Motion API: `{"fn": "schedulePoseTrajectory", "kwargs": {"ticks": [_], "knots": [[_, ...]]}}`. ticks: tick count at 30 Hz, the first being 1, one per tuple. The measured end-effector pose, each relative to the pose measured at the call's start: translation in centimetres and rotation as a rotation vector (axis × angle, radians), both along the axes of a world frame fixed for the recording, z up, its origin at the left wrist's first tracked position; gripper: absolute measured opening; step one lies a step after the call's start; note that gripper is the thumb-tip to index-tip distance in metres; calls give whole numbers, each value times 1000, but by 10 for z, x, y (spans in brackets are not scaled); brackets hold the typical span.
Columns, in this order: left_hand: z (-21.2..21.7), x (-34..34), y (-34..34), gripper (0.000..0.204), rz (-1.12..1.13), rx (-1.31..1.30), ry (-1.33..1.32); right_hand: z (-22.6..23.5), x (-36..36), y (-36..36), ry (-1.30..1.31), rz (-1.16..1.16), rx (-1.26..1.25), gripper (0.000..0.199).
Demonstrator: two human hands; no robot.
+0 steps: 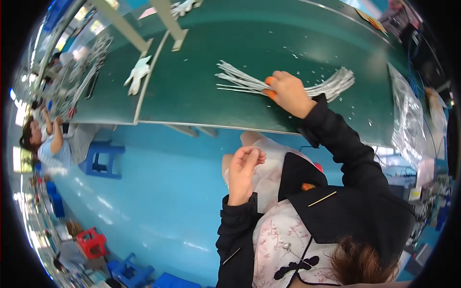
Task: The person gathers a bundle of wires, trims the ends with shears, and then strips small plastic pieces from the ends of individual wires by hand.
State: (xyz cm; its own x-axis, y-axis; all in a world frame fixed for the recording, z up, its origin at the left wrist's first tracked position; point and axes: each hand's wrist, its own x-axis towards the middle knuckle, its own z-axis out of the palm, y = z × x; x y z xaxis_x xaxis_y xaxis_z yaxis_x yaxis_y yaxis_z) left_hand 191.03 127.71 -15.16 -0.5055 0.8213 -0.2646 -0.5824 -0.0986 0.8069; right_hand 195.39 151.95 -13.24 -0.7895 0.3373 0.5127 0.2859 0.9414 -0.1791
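A bundle of thin silvery-grey cables (pixel 333 85) lies across the green tabletop, its left ends fanned out and its right part curving upward. My right hand (pixel 290 91) closes on the bundle near its middle from above, with orange finger covers on at least two fingertips. Over my lap, in front of the table edge, my left hand (pixel 246 168) is raised with fingers curled in and the thumb pressed to them. Whatever may be between those fingers is too small or hidden to make out.
Small white scraps (pixel 294 56) dot the green table (pixel 201 98). A white glove (pixel 138 75) lies beside a metal divider strip. Clear plastic bags (pixel 408 117) hang at the right end. At far left a person (pixel 53 141) sits by more cables (pixel 91 62) and a blue stool (pixel 104 158).
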Motion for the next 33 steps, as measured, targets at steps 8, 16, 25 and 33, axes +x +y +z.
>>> {"fn": "schedulePoseTrajectory", "kwargs": {"ticks": [8,16,25,33], "knots": [[-3,8,8,12,-33,-35,23,-1,20,0,-51,-23,-6,37],[0,13,11,12,-54,-32,28,-2,14,-5,-95,-26,-27,40],[-1,21,16,12,-104,-16,43,15,46,10,-28,-84,-25,33],[1,25,22,13,-96,-90,70,19,64,-5,-2,26,-22,25]]}}
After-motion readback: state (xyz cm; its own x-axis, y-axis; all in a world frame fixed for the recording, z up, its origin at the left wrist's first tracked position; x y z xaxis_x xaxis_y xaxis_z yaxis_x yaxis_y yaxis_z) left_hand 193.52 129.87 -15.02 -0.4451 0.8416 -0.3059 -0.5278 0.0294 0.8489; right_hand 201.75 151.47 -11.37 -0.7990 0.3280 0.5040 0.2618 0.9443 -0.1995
